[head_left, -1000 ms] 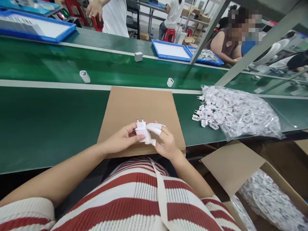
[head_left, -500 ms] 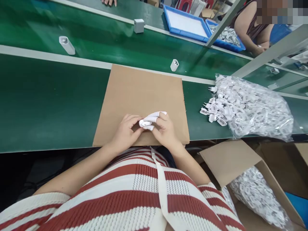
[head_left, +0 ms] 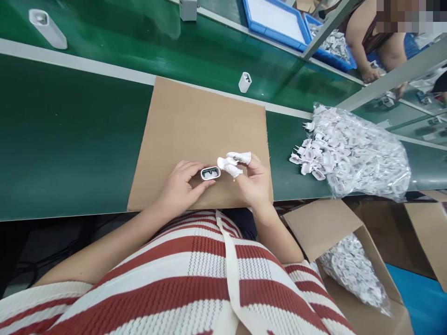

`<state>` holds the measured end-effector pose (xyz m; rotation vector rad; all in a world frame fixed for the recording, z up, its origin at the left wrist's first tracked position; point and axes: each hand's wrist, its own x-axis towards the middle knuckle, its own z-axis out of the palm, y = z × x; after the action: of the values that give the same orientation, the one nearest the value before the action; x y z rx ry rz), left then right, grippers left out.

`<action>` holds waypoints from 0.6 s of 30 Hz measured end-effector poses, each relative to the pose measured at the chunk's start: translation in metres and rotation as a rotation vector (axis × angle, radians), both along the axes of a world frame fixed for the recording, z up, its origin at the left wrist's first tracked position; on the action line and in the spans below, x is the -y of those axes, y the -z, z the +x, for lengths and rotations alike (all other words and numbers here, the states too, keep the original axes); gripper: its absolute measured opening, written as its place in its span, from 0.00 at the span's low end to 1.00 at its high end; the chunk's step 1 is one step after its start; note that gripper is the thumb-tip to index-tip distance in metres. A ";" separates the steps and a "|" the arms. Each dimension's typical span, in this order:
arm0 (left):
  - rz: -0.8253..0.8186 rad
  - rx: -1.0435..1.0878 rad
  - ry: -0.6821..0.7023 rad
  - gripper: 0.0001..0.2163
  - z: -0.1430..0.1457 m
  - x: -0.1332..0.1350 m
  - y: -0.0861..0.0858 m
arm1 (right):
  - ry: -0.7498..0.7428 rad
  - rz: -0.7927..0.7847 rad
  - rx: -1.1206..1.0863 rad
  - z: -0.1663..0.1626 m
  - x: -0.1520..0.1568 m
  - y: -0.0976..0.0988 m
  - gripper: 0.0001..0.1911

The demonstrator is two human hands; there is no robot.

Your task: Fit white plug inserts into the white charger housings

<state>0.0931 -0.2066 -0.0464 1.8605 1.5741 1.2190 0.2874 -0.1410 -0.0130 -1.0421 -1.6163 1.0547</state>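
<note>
My left hand (head_left: 183,184) grips a white charger housing (head_left: 211,173) between thumb and fingers; its oval open end faces up toward me and parts show inside. Just to the right, my right hand (head_left: 249,174), with white finger cots on thumb and fingers, pinches a small white plug cap (head_left: 223,163), partly hidden by the cots. A small gap separates cap and housing. Both hands are above the near part of a cardboard sheet (head_left: 206,121) on the green bench.
Several white plug caps (head_left: 310,158) spill from a clear bag (head_left: 370,153) at right. Charger housings (head_left: 49,30) (head_left: 245,82) stand on the green belt (head_left: 139,42). Below right is an open carton (head_left: 370,307) with another bag. Across the belt, a co-worker's hand (head_left: 372,74) is near blue trays (head_left: 275,35).
My hands have drawn apart, the right one moving right with the plug cap. The housing's open end now shows in my left hand. Housings on the belt appear farther left.
</note>
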 end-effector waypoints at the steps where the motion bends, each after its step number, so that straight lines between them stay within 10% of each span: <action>1: -0.004 0.006 -0.003 0.15 0.000 0.000 0.000 | -0.028 0.077 0.073 0.002 0.000 -0.001 0.10; 6: 0.015 0.031 0.004 0.12 -0.002 0.000 0.002 | -0.170 0.347 0.300 0.001 0.001 0.000 0.12; 18: 0.004 0.066 0.043 0.11 -0.003 0.000 -0.002 | -0.299 0.446 0.526 -0.001 -0.006 0.000 0.19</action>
<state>0.0901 -0.2067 -0.0444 1.8272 1.4907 1.2525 0.2861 -0.1350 -0.0134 -0.8239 -2.3579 0.5699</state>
